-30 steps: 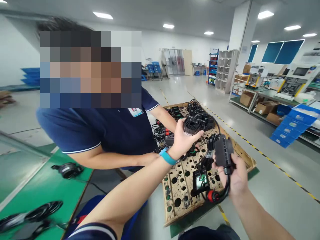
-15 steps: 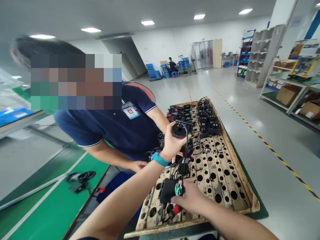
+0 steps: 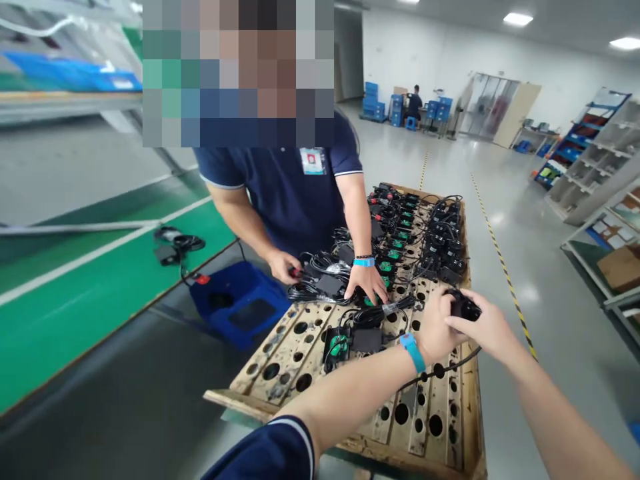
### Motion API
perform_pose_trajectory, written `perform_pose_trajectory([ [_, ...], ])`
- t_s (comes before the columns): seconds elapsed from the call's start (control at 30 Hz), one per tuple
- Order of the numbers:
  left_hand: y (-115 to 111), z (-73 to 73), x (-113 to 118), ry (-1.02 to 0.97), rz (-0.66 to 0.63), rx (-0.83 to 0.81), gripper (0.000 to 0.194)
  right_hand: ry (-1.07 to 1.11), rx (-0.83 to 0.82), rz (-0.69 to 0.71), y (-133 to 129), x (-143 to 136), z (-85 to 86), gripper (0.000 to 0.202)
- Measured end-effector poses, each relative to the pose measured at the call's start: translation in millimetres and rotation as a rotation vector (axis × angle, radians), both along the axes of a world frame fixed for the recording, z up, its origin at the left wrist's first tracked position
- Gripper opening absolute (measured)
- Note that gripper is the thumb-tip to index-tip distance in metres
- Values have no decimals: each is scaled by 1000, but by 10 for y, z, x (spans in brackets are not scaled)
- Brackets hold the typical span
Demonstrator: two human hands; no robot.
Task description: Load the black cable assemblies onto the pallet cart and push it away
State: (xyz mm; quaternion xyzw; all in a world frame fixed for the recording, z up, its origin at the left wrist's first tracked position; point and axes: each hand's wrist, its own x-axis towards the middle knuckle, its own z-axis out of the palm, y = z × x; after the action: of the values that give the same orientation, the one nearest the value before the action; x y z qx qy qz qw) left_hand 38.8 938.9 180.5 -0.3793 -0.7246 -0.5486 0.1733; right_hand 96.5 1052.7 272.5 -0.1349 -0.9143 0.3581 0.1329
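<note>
Note blue crates (image 3: 371, 101) at far centre, striped floor tape (image 3: 509, 285) at right, cardboard box (image 3: 621, 269) right of tape, beige door (image 3: 518, 113) far right

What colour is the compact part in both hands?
The compact, rigid-looking part is black, best seen in the head view.

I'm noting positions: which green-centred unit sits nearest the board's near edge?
The front unit, just left of a flat black box; the other green-centred ones line up farther back.

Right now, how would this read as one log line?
left hand: holding black part | right hand: same part | nearby: holed wooden board
</note>
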Motion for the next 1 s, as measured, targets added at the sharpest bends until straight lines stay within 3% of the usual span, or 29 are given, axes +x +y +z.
perform_pose_trajectory([
  [0.1,254,-199,73,-113,-9,7,86,-123,8,39,320,-42,-192,66],
  [0.17,171,-263,115,-159,-21,-43,108,-214,-16,41,521,-113,-302,64],
  [0.23,-177,-317,142,-157,-3,-150,116,-265,3,-21,687,-227,-401,66],
  [0.27,-435,-353,142,-140,30,-217,111,-271,37,-66,755,-298,-451,68],
  [0.37,-1330,-511,75,-189,355,-444,77,-243,184,-139,901,-551,-611,74],
  [0.43,-1818,-650,2,-318,610,-623,77,-226,254,-94,956,-733,-730,74],
  [0.5,-2106,-797,-54,-438,710,-798,88,-229,305,-17,989,-909,-855,73],
  [0.57,-2211,-926,-83,-522,703,-903,96,-255,344,51,1010,-1066,-974,73],
  [0.67,-2210,-1036,-91,-551,682,-908,94,-330,403,108,1051,-1261,-1110,74],
  [0.87,-2264,-1027,-54,-459,618,-678,63,-381,451,120,1149,-1569,-1221,66],
  [1.0,-2326,-1022,-5,-555,686,-508,68,-328,513,106,1120,-1638,-1361,66],
])
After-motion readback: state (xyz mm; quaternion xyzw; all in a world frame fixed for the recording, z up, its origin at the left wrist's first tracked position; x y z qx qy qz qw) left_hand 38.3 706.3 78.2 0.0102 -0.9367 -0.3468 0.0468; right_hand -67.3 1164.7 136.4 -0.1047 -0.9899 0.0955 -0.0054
